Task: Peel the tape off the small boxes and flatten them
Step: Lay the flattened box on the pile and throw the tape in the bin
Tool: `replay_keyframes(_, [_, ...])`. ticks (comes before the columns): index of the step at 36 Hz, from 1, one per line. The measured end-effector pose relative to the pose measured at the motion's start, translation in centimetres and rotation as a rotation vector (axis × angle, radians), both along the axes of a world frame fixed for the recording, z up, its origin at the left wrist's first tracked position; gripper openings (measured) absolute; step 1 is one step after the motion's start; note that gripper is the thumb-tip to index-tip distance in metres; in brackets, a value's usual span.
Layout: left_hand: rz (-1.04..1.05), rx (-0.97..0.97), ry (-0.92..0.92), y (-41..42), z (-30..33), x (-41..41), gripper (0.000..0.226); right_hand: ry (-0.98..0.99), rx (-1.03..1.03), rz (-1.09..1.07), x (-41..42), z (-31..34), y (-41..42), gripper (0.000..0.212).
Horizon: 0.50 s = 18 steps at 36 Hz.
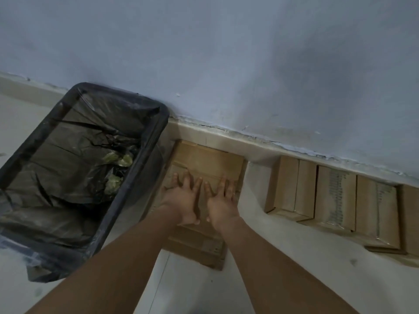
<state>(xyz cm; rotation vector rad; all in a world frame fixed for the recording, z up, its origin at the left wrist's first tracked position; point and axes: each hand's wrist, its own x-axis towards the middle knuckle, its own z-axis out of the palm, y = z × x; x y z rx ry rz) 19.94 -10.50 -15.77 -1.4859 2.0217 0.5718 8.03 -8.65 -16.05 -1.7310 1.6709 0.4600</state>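
A flattened brown cardboard box [205, 163] lies on the floor against the skirting, on top of other flat cardboard. My left hand [182, 197] and my right hand [221, 199] both press down on it side by side, palms flat and fingers spread straight. To the right, a row of several small taped boxes [335, 196] stands along the wall, still in box shape; clear tape glints on their edges.
A black bin [145, 177] lined with a dark plastic bag stands at the left, close to the flat cardboard, with crumpled tape wads [118, 159] inside. The grey wall [226, 64] and its skirting run behind everything. Pale floor tiles [181, 291] lie in front.
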Motion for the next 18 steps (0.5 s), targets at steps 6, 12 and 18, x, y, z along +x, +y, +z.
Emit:
replay_keyframes(6, [0.064, 0.052, 0.053, -0.1, 1.1, 0.2, 0.118, -0.033, 0.107, -0.061, -0.4, 2.4, -1.8, 0.07])
replay_keyframes(12, [0.272, 0.009, 0.255, -0.6, 5.0, 0.1, 0.085, -0.12, -0.225, -0.19, -3.3, 8.1, -3.4, 0.023])
replay_keyframes(18, [0.356, -0.106, 0.42, 0.0, 10.8, -0.4, 0.069, -0.261, -0.288, -0.542, -4.7, 13.3, -2.2, 0.037])
